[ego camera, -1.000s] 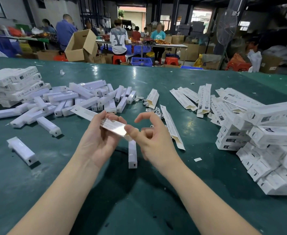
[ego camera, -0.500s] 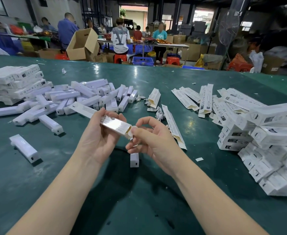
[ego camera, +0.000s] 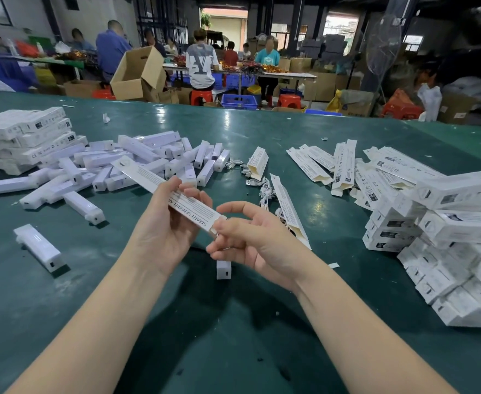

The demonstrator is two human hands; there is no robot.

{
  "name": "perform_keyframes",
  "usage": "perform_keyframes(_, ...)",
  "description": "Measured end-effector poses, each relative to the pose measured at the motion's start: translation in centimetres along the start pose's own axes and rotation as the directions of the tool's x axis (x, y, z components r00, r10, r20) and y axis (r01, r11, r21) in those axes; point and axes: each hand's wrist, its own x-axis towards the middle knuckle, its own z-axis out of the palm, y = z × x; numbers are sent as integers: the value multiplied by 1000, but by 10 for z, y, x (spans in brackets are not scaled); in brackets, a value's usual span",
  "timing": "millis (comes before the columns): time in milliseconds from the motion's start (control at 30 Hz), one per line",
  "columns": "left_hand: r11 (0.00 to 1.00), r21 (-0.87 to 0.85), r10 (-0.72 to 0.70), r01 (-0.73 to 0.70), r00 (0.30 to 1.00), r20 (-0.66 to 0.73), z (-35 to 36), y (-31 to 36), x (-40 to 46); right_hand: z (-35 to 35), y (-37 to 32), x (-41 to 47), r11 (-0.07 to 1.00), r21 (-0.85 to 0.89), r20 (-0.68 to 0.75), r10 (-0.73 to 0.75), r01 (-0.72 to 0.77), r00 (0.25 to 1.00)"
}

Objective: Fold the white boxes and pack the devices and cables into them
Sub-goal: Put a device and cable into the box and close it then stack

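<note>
Now holding white box [ego camera: 174,194] at frame centre in left hand [ego camera: 162,234], fingers curled around it; right hand [ego camera: 250,237] pinching its near end flap. Could crease flap if pushed crooked.

Left hand [ego camera: 165,231] now holds the white box [ego camera: 168,191] flatter, printed face up; 1 s ago the box's near end caught glare. Right hand [ego camera: 250,243] sits closer in at that near end, where earlier it stood apart. Index finger now stretches out above the box end, no longer arched; lower fingers [ego camera: 219,248] curl under the end flap.
</note>
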Motion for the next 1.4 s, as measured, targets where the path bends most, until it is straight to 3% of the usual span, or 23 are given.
perform_keyframes(400,944,12,-331,331,941,66,-1,-4,-5,-12,-4,-4,892,-442,10,108,-93,994)
perform_keyframes(500,958,-28,-284,285,958,52,-1,-2,-2,-3,0,-1,894,-441,-42,-108,79,993)
perform_keyframes(567,984,-48,-175,174,985,-7,-1,0,2,4,5,2,837,-489,-107,-336,245,936)
perform_keyframes(667,999,-34,-41,38,994,-102,-3,1,6,10,12,2,695,-637,-143,-532,333,835)
perform_keyframes(767,997,-81,-11,-1,988,-153,-3,0,8,17,20,1,634,-682,-139,-601,363,787)
perform_keyframes(900,995,-94,1,-18,984,-179,-2,0,7,22,26,3,670,-658,-236,-617,344,750)
perform_keyframes(1133,993,-115,-28,0,971,-238,-6,-1,9,29,35,5,522,-754,-123,-708,398,696)
perform_keyframes(1267,984,-135,-133,114,981,-142,-2,-1,5,29,28,5,697,-609,-181,-588,380,788)
perform_keyframes(1400,897,-260,-358,359,932,50,0,-1,-5,15,16,3,832,-543,-272,-301,112,914)
